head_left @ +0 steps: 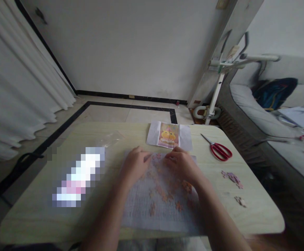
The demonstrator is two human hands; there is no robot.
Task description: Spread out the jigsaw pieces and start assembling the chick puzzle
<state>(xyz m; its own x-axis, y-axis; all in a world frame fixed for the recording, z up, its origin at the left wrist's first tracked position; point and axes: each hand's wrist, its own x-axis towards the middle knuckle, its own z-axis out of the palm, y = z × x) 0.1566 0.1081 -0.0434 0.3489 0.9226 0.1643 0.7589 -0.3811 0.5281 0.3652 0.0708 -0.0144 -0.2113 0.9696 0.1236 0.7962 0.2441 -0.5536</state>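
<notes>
A pale printed sheet (137,214) lies on the table with many small orange and pink jigsaw puzzle pieces (162,192) spread loosely over it. My left hand (137,163) rests at the sheet's far left part, its thumb held apart from the fingers and nothing visible in it. Across from it, my right hand (183,165) is over the far right part, fingers curled down with the tips close together; whatever they pinch is too blurred to make out. Just beyond both hands lies a creased paper picture (169,135) of a yellow cartoon figure.
Red-handled scissors (220,151) lie at the right of the wooden table (102,223). Small groups of pieces (232,179) sit nearer the right edge. A clear plastic bag (111,138) and a pixelated bright object (80,176) are on the left. A sofa (246,101) stands beyond the table's right side.
</notes>
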